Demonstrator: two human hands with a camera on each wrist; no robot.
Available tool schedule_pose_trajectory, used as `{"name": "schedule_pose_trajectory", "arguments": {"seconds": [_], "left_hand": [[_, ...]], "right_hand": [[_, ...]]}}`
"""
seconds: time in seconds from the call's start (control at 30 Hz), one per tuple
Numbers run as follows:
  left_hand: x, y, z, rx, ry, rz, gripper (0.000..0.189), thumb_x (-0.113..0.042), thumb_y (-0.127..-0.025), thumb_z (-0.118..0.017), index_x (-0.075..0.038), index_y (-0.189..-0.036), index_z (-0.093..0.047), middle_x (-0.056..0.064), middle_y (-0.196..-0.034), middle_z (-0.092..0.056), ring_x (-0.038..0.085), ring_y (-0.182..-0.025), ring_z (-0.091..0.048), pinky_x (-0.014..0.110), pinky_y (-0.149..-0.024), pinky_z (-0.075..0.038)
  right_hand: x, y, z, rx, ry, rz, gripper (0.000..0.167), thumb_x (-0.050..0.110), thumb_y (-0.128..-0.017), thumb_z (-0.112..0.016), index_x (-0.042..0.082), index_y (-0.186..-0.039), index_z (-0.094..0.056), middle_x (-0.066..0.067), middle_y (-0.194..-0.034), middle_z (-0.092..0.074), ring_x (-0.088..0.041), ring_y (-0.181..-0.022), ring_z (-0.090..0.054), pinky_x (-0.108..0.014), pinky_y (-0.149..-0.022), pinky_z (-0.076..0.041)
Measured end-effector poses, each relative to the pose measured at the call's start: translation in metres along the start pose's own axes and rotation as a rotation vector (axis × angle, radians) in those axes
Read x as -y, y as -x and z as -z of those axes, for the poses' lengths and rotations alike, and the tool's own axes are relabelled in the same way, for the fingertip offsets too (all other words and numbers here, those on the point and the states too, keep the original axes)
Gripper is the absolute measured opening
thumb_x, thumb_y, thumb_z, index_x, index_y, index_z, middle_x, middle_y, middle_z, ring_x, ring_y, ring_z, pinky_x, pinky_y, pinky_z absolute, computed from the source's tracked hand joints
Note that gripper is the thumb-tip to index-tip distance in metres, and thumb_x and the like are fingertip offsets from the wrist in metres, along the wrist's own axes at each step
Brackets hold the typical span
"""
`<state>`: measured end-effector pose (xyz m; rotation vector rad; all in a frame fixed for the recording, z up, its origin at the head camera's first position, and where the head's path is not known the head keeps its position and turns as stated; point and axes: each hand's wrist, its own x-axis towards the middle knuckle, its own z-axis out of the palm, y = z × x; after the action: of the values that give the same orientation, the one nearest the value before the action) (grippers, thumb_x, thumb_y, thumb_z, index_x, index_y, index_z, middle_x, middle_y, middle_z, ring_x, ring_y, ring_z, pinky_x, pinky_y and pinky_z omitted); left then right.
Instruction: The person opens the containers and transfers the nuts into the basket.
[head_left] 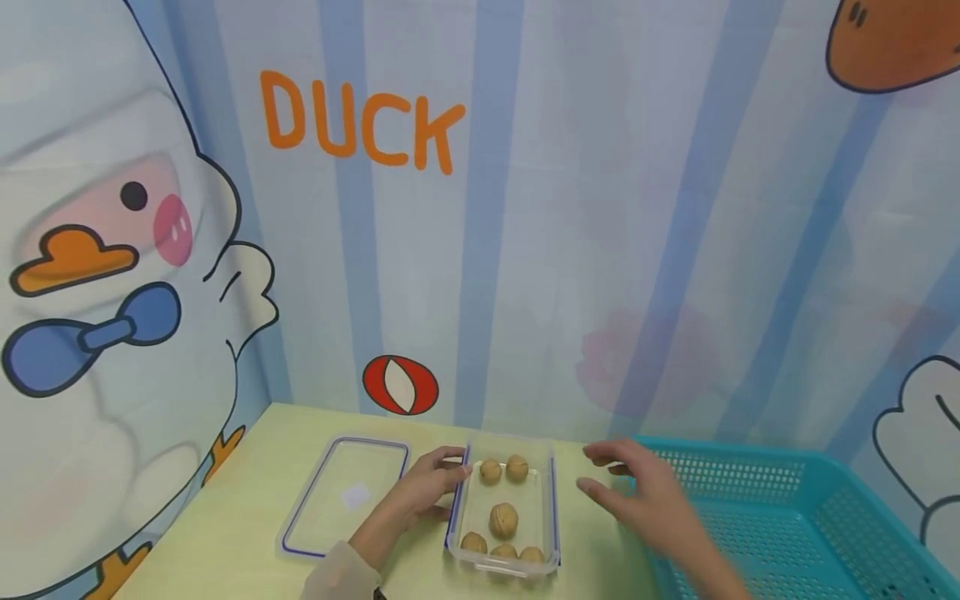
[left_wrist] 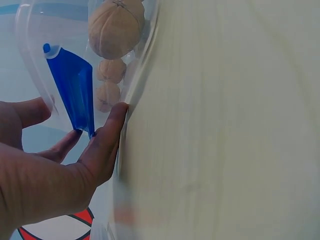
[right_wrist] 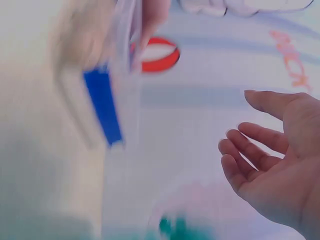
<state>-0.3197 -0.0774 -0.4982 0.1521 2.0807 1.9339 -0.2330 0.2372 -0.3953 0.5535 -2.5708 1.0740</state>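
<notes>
A clear plastic food container [head_left: 557, 517] with blue latches stands on the table, several walnuts [head_left: 503, 521] lying inside it. My left hand [head_left: 430, 486] holds the container by its left side, with fingertips at the rim. In the left wrist view, the fingers [left_wrist: 107, 142] lie around a blue latch [left_wrist: 75, 92] that hangs down along the wall. To the right of the container, my right hand [head_left: 637, 492] is in the air, thumb and fingers apart, holding nothing. The right wrist view shows that hand [right_wrist: 280, 150] with its palm bare and fingers loosely bent.
The container's clear lid [head_left: 330, 471], edged in blue and bearing a small white label [head_left: 356, 497], lies flat at the left. A turquoise plastic basket [head_left: 750, 521] stands at the right, close to my right forearm. Behind the pale yellow table [head_left: 225, 533] hangs a printed curtain [head_left: 570, 233].
</notes>
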Motion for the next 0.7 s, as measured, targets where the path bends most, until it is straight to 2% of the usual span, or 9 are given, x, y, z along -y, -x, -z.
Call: {"name": "schedule_pose_trajectory", "arguments": {"seconds": [0.13,0.27,0.5,0.7], "left_hand": [[0.0,-0.001,0.002,-0.006,-0.009,0.004,0.06,-0.025,-0.106,-0.066,0.0,-0.156,-0.044,0.024,-0.148,-0.055,0.047,-0.133,-0.057,0.047,-0.082,-0.06],[-0.001,-0.001,0.004,-0.001,-0.011,0.007,0.061,-0.026,-0.106,-0.067,0.0,-0.156,-0.044,0.025,-0.147,-0.055,0.046,-0.133,-0.058,0.048,-0.083,-0.06],[-0.003,-0.002,0.002,0.01,0.0,0.013,0.058,-0.025,-0.108,-0.064,0.0,-0.156,-0.044,0.023,-0.146,-0.056,0.046,-0.133,-0.058,0.05,-0.085,-0.06],[-0.003,-0.003,-0.001,0.015,0.004,0.019,0.058,-0.026,-0.107,-0.065,0.0,-0.155,-0.045,0.022,-0.145,-0.057,0.046,-0.134,-0.058,0.05,-0.084,-0.06]], "right_hand": [[0.022,-0.013,-0.03,0.017,-0.064,0.017,0.034,0.026,-0.096,-0.082,0.017,-0.127,-0.073,0.006,-0.119,-0.071,-0.021,-0.111,-0.068,-0.04,-0.095,-0.057],[0.031,-0.027,-0.061,0.023,-0.113,0.019,0.036,0.024,-0.095,-0.083,0.014,-0.128,-0.072,0.004,-0.121,-0.071,-0.023,-0.112,-0.068,-0.044,-0.097,-0.056],[0.018,-0.051,-0.108,-0.044,-0.14,0.066,0.04,0.015,-0.094,-0.083,0.006,-0.131,-0.069,-0.006,-0.126,-0.07,-0.026,-0.115,-0.067,-0.046,-0.096,-0.057],[0.0,-0.068,-0.13,-0.051,-0.101,0.09,0.042,0.016,-0.095,-0.082,0.001,-0.132,-0.068,-0.014,-0.126,-0.069,-0.033,-0.115,-0.067,-0.053,-0.095,-0.057]]}}
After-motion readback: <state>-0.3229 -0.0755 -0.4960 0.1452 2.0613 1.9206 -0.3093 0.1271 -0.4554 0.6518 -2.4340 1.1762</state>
